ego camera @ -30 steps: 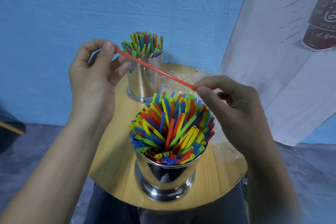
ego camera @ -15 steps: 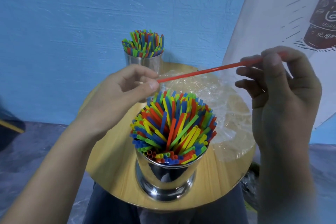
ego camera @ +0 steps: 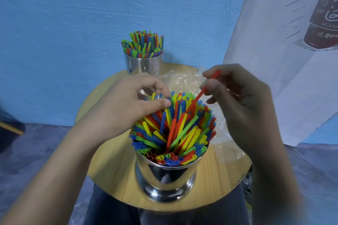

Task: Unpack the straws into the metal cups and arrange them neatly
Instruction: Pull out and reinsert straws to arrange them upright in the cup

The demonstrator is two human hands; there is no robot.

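Observation:
A shiny metal cup stands at the near edge of the round wooden table, packed with red, blue, green and yellow straws. My right hand pinches a single red straw, whose lower end sits among the cup's straws. My left hand is over the bundle's far left side, thumb and fingers curled round a few straw tops. A second metal cup, also full of straws, stands at the table's far edge.
Crumpled clear plastic wrapping lies on the table's right side behind the near cup. A blue wall is behind, a white printed cloth hangs at the right, and my dark-trousered legs are under the table.
The red straw was held level between both hands; my right hand has tipped it upright and lowered its end into the near cup. My left hand let go of it and moved onto the bundle.

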